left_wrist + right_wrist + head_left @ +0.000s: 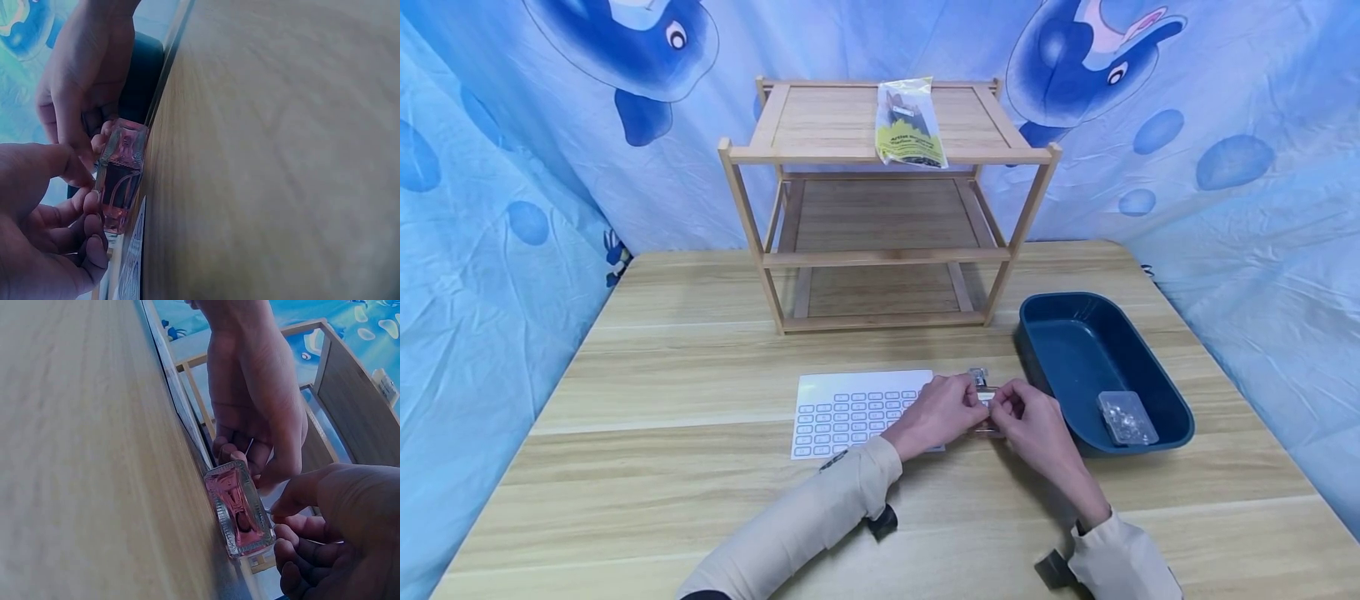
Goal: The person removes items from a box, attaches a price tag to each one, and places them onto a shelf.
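A small clear glass bottle with pink liquid [122, 181] lies on its side on the table, its clear cap [977, 377] pointing away from me. A small white label [986, 398] shows over its upper face, between both hands. My left hand [942, 410] pinches the label's left end between thumb and forefinger. At the other end, my right hand [1032, 425] pinches it with bent fingers. In the right wrist view, the bottle's rectangular base [240, 509] faces the camera, right below the fingertips. Fingers hide much of the label.
Left of the bottle lies a white sheet of framed stickers [850, 417], partly under my left forearm. A dark blue bin [1060, 333] at the right holds a clear plastic box [1127, 418]. Behind stands a wooden shelf [887, 157] with a yellow-printed packet [912, 125] on top.
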`<state>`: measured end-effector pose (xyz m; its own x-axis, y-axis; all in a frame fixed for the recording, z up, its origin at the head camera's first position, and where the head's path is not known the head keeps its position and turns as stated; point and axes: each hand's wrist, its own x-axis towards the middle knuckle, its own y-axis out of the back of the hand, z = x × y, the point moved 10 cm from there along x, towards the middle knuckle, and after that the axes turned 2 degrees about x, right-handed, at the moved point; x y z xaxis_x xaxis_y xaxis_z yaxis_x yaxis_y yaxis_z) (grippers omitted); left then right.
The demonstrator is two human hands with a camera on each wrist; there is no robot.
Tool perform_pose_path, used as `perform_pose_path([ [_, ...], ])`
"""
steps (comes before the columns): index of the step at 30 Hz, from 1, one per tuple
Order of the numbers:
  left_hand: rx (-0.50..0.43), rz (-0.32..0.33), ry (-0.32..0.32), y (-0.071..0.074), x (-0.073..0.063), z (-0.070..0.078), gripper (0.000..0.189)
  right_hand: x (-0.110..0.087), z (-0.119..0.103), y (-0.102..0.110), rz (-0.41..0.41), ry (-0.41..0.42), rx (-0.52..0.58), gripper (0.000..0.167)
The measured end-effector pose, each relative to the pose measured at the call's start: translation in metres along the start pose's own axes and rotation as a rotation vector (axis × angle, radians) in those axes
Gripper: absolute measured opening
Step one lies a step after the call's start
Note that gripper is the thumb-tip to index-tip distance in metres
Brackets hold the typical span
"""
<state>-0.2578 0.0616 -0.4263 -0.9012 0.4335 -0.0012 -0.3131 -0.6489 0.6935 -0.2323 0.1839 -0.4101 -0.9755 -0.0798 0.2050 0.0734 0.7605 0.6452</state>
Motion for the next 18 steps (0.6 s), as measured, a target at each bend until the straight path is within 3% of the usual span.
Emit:
perform_pose_path([
  [8,-0.015,-0.024,0.019,-0.0014,-0.0004,-0.0028,0.016,0.0001,0.0027,-0.002,-0.008,-0.003,-0.014,0.005],
  [18,-0.033,-0.064,0.027,0.0038,-0.0009,-0.0067,0.006,0.0002,0.0031,-0.0017,-0.005,-0.007,-0.003,0.007],
])
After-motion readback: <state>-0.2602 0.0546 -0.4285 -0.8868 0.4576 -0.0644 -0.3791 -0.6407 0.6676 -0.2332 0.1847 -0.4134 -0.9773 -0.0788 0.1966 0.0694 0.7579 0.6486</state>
